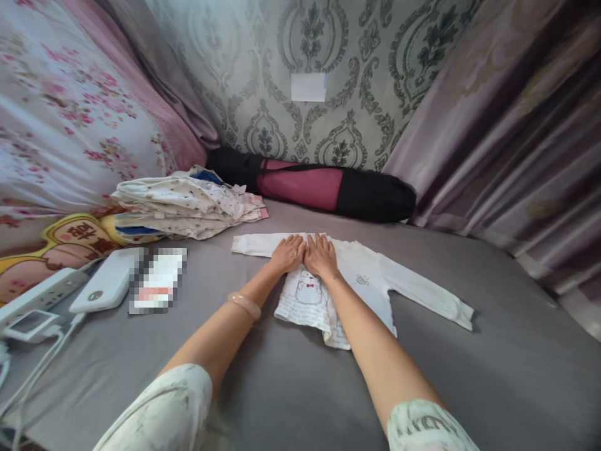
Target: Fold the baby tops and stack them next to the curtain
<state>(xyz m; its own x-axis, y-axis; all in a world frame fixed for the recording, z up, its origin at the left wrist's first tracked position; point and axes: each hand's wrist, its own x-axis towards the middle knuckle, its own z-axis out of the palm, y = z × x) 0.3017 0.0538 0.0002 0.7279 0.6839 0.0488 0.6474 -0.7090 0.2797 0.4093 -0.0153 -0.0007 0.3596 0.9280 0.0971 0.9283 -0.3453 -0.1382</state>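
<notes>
A small white long-sleeved shirt (361, 294) lies spread on the grey sheet, with a printed bear figure and lines of lettering on its front. Both of its sleeves stretch outward, one to each side. Flat on the upper front of the shirt rests my left hand (290, 252), fingers stretched out and pointing away from me. Close beside it, my right hand (320, 255) also lies flat on the cloth near the neckline. The hands hide part of the collar and upper chest. A pale bangle (244, 305) circles my left forearm.
Folded clothes (188, 203) are piled at the back left. A black and maroon long bag (300, 186) lies along the wall. At the left are a power strip (44, 291), a white power bank (107, 282) with cables, a blurred-out phone (159, 280) and a yellow cushion (75, 235).
</notes>
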